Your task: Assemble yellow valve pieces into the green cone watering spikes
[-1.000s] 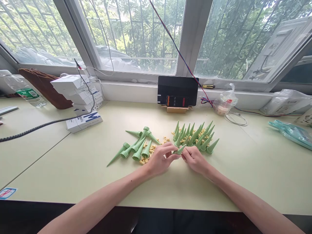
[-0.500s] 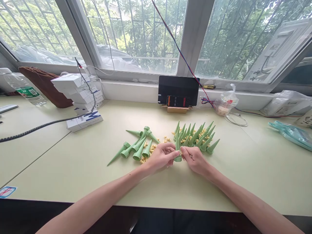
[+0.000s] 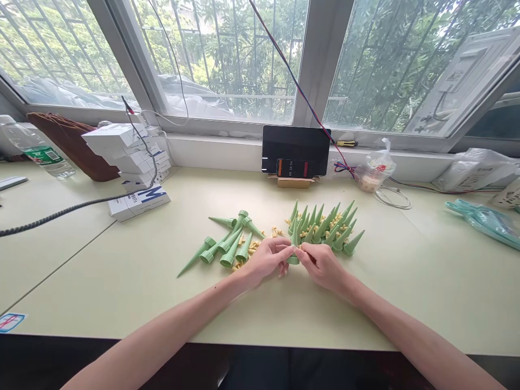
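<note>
Between my hands a green plastic plant watering spike (image 3: 293, 260) stands point up, its wide ribbed cap at the bottom. My left hand (image 3: 271, 258) is closed on its left side, thumb and fingers around it. My right hand (image 3: 324, 264) pinches at its right side, on a small yellow valve that is mostly hidden by the fingertips. Several loose green spikes (image 3: 231, 250) lie in a heap to the left, with small yellow valves (image 3: 252, 248) among them. Behind my right hand several spikes (image 3: 343, 236) stand upright in rows, with yellow valves at their sides.
A phone (image 3: 296, 168) showing a timer leans on a black tablet (image 3: 296, 142) at the back. White boxes (image 3: 140, 201) are stacked at left, near a black cable (image 3: 73, 211) and a bottle (image 3: 44, 154). A bagged cup (image 3: 371, 176) and a teal plastic item (image 3: 483, 219) lie at right.
My hands and the held spike have risen slightly. My right fingers have shifted closer against the spike's side. The heap and the rows stay as they were.
</note>
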Action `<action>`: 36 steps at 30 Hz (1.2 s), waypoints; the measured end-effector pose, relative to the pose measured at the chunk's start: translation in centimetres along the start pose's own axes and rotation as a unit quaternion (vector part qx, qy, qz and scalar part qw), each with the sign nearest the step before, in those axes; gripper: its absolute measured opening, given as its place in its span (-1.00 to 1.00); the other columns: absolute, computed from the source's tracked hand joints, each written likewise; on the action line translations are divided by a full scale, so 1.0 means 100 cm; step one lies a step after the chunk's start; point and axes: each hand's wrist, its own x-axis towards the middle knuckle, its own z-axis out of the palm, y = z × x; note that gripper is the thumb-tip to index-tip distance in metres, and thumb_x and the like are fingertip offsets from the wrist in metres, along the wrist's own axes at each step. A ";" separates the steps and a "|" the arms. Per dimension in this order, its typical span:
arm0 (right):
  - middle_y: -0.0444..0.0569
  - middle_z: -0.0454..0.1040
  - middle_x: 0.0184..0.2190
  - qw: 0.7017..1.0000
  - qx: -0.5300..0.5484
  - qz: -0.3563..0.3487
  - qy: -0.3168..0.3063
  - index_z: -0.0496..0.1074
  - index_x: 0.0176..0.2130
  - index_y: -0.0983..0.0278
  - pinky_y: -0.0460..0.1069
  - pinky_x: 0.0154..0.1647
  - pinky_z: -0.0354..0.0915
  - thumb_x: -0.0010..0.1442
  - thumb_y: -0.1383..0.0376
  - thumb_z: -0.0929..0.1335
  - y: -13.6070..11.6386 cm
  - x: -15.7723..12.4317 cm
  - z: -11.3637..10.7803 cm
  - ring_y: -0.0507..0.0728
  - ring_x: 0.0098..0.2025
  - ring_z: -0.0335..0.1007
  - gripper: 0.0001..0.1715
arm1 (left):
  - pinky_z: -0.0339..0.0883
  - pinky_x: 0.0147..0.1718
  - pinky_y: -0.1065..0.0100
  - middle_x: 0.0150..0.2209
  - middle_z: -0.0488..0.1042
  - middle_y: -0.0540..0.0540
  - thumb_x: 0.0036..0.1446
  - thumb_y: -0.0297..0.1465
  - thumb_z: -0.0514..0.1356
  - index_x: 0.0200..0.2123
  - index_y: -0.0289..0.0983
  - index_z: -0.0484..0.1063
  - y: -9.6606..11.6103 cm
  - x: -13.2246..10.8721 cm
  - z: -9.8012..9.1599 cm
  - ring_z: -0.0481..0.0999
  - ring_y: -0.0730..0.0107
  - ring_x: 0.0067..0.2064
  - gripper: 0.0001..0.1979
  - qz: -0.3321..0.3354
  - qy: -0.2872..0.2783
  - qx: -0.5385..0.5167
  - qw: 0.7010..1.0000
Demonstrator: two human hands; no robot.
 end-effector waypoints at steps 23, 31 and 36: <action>-0.21 0.12 -0.61 0.983 0.142 0.109 0.040 0.16 -0.44 0.22 -0.07 -0.58 0.00 0.41 0.06 0.18 -0.003 0.005 -0.006 0.00 -0.59 0.00 -0.56 | 0.44 -0.47 0.40 -0.12 0.47 -0.17 0.09 -0.19 0.31 0.06 -0.31 0.39 -0.004 -0.001 0.001 0.47 0.47 -0.39 -0.49 0.080 0.089 0.149 0.982; -0.22 0.09 -0.60 0.986 0.125 0.102 0.034 0.20 -0.41 0.23 -0.06 -0.56 0.00 0.40 0.08 0.20 -0.004 0.005 -0.008 0.01 -0.57 -0.01 -0.60 | 0.45 -0.46 0.40 -0.12 0.44 -0.16 0.13 -0.16 0.28 0.10 -0.30 0.36 -0.005 -0.001 0.002 0.45 0.46 -0.37 -0.47 0.084 0.084 0.170 0.978; -0.23 0.04 -0.58 0.990 0.107 0.082 0.030 0.14 -0.43 0.22 -0.05 -0.55 -0.03 0.40 0.08 0.19 -0.003 0.005 -0.007 0.01 -0.56 -0.07 -0.60 | 0.41 -0.49 0.41 -0.16 0.45 -0.15 0.13 -0.16 0.28 0.13 -0.31 0.34 -0.002 -0.003 0.003 0.46 0.46 -0.40 -0.44 0.066 0.089 0.170 0.979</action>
